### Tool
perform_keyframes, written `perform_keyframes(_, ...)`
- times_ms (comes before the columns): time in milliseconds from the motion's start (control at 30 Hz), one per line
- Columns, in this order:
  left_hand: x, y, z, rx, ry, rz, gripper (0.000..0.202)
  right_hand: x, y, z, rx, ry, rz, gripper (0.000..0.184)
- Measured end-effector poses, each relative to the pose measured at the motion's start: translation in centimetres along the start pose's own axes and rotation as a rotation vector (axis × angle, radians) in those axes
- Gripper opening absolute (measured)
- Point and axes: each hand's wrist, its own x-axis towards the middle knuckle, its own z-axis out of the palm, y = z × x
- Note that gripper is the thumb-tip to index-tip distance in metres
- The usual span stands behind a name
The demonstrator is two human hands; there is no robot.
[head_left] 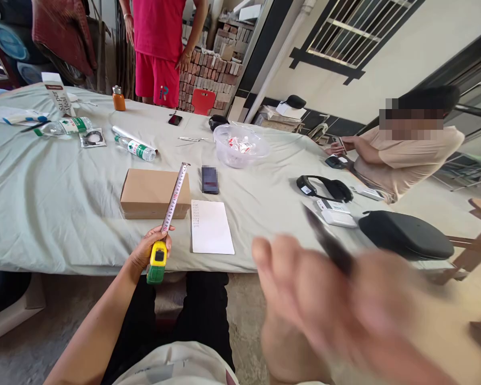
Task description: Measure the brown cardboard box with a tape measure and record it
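My left hand (151, 247) grips a yellow and green tape measure (157, 262) at the table's near edge. Its marked blade (175, 199) is drawn out and slants up across the right part of a closed brown cardboard box (152, 193). Close to the camera and blurred, my right hand (324, 289) is closed around a dark pen (331, 240), whose tip points up and left. Right of the box lies a white sheet of paper (212, 227) with a handwritten column along its left side. A phone (210, 179) rests just beyond the paper.
A pale green cloth (84, 235) covers the table. A clear plastic tub (240, 147), water bottles (135, 148) and an orange flask (119, 99) stand farther back. At right are a black headset (324, 189), a dark case (404, 234) and a seated person (412, 149). Another person (158, 48) stands opposite.
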Motion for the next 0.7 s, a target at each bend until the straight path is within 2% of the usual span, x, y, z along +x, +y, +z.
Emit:
perform_keyframes(67,0.1,0.0,-0.1,-0.003,-0.024,0.001,0.029,3.7,5.4,-1.5,-0.053,0.089,-0.119,0.031)
perform_keyframes(100,0.1,0.0,-0.1,-0.006,-0.035,0.001,0.030,5.1,8.5,-2.5,-0.193,0.111,-0.085,0.026)
perform_keyframes(200,0.0,0.1,0.0,-0.019,-0.043,-0.010,0.031,6.6,17.4,-6.2,-0.614,-0.080,0.139,0.013)
perform_keyframes(233,0.0,0.1,0.0,-0.024,-0.044,-0.014,0.031,6.3,19.6,-7.4,-0.714,-0.161,0.205,0.007)
perform_keyframes(300,0.1,0.0,0.0,-0.028,-0.054,-0.012,0.031,5.3,22.9,-9.4,-0.816,-0.223,0.281,0.005)
perform_keyframes(367,0.3,-0.1,-0.1,-0.029,-0.072,-0.015,0.032,4.4,24.4,-10.5,-0.858,-0.232,0.305,0.015)
perform_keyframes(433,0.6,-0.3,-0.3,-0.033,-0.080,-0.020,0.032,3.9,25.0,-10.8,-0.993,-0.277,0.327,0.030)
perform_keyframes(533,1.0,-0.5,-0.5,-0.040,-0.080,-0.021,0.032,3.9,25.0,-10.2,-1.311,-0.453,0.367,0.056)
perform_keyframes(600,1.0,-0.5,-0.5,-0.043,-0.087,-0.021,0.033,4.0,24.8,-9.8,-1.417,-0.536,0.391,0.068)
perform_keyframes(667,1.0,-0.6,-0.5,-0.049,-0.095,-0.025,0.033,4.3,24.5,-9.5,-1.438,-0.515,0.420,0.072)
perform_keyframes(700,0.9,-0.6,-0.5,-0.054,-0.097,-0.027,0.033,4.6,24.2,-9.2,-1.437,-0.462,0.433,0.069)
